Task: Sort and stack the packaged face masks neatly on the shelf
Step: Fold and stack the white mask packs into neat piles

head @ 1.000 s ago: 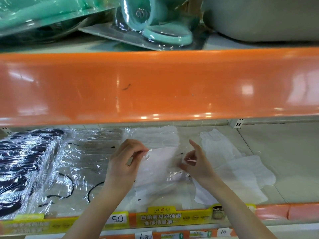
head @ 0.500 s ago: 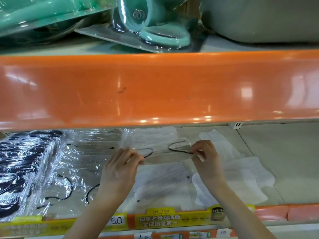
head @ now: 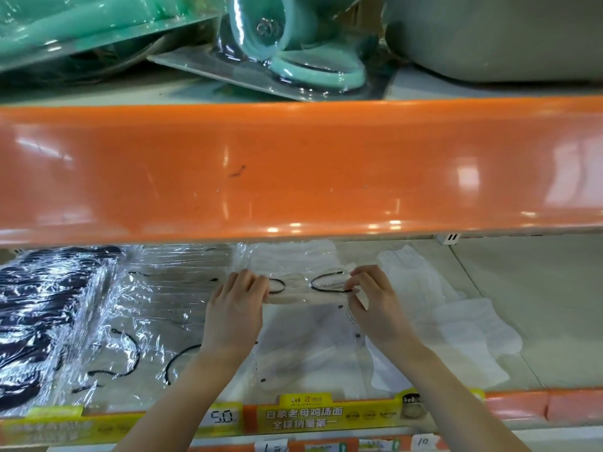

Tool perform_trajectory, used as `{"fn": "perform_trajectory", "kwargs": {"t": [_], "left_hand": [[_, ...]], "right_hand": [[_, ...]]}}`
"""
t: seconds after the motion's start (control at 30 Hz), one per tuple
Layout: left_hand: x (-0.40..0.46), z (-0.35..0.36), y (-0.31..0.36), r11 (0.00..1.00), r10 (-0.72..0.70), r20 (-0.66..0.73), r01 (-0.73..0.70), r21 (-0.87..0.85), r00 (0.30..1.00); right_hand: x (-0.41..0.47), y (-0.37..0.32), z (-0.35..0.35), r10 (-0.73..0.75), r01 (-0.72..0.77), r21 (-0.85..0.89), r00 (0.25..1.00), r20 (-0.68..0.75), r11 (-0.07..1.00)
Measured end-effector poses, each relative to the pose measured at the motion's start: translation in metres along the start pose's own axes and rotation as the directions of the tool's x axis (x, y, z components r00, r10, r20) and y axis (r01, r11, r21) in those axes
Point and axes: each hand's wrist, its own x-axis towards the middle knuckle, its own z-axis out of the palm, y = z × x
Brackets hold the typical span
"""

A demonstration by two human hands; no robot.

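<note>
the left hand (head: 233,308) and right hand (head: 372,300) each pinch one end of a clear mask pack (head: 306,287) with black ear loops, held between them just above the shelf (head: 528,308). under it lie more clear packs (head: 303,350), with loose white masks (head: 456,331) to the right. left of the hands are packs with black loops (head: 143,324) and a stack of dark packs (head: 42,314). a yellow price strip (head: 303,415) lines the shelf edge

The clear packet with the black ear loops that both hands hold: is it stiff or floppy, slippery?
Probably floppy: the packet is thin and needs the left hand and right hand. Probably slippery too, since its film is glossy, and light.
</note>
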Motion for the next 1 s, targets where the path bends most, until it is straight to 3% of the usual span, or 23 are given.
{"fn": "perform_trajectory", "kwargs": {"t": [0.13, 0.3, 0.43, 0.63, 0.87, 1.0], "left_hand": [[0.008, 0.001, 0.002, 1.000, -0.014, -0.008, 0.014, -0.022, 1.000], [0.003, -0.004, 0.005, 0.998, -0.007, -0.056, 0.004, -0.063, 0.998], [0.003, -0.016, -0.001, 0.997, 0.016, -0.131, -0.026, -0.075, 0.991], [-0.011, -0.039, -0.053, 0.992, 0.118, -0.219, -0.103, 0.077, 0.969], [-0.050, -0.080, -0.117, 0.958, 0.218, -0.142, -0.185, 0.218, 0.965], [-0.072, -0.094, -0.141, 0.956, 0.203, -0.090, -0.177, 0.235, 0.975]], "right_hand": [[0.002, -0.004, 0.000, -0.006, 0.007, -0.054, 1.000, 0.007, 0.999], [-0.003, -0.021, -0.003, -0.132, 0.125, -0.245, 0.991, -0.009, 0.961], [-0.005, -0.043, 0.001, -0.186, 0.187, -0.186, 0.982, 0.023, 0.965], [-0.006, -0.081, 0.022, -0.285, 0.285, -0.081, 0.958, 0.011, 0.955], [-0.008, -0.127, 0.060, -0.431, 0.431, 0.005, 0.901, 0.055, 0.902], [-0.013, -0.147, 0.076, -0.469, 0.469, 0.027, 0.874, 0.127, 0.883]]}}
